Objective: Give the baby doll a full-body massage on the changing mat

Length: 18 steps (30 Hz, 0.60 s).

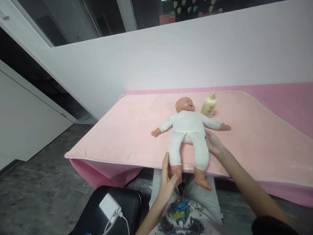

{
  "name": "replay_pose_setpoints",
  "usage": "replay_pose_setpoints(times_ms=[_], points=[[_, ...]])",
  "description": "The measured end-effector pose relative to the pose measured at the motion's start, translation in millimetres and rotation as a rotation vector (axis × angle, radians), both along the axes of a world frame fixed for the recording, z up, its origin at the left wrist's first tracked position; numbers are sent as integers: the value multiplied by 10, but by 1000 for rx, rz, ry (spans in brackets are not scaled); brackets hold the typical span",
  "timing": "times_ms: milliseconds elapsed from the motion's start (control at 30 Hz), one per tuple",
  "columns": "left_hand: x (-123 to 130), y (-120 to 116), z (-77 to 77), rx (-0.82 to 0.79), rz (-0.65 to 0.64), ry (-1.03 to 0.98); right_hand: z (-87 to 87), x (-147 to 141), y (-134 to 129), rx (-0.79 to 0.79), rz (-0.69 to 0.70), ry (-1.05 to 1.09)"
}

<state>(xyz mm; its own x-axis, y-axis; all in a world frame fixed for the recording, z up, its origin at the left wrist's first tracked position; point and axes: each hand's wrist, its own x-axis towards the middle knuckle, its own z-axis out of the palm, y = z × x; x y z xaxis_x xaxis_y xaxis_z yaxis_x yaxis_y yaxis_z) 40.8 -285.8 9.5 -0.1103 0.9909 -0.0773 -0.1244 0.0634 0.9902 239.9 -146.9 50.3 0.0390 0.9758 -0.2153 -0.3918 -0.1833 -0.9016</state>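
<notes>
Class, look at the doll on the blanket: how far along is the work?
Looks done: the pink blanket is spread and the doll lies on its back on it.
In hand: the left hand is at the doll's lower leg, the right hand beside its hip.
Perhaps left: the bottle, with neither hand on it.

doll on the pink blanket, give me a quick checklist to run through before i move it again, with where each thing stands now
1. Doll on its back: ok.
2. Doll's feet over the blanket: not ok, they stick out past its front edge.
3. Left hand at a lower leg: ok.
4. Right hand with a secure grip at the hip: cannot tell, its fingers are partly hidden.
5. Bottle upright: ok.
6. Bottle clear of the doll's arm: cannot tell, they look very close.
</notes>
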Motion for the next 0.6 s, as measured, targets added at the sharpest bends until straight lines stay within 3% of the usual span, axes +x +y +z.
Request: replay_pose_setpoints(times_ms=[100,233,300,433,600], points=[[-57,27,-41,91,-67,73,-156,-7,-483,-21,14,-18],[-12,50,-34,156,-149,159,-501,-151,-1219,31,-254,-180],[29,25,-21,177,-197,274,-639,-232,-1458,79,-280,-280],[57,-83,-10,230,-314,490,-731,-255,-1631,242,-85,-601],[-20,-171,-68,220,-489,676,-650,-149,-1617,381,99,-906]])
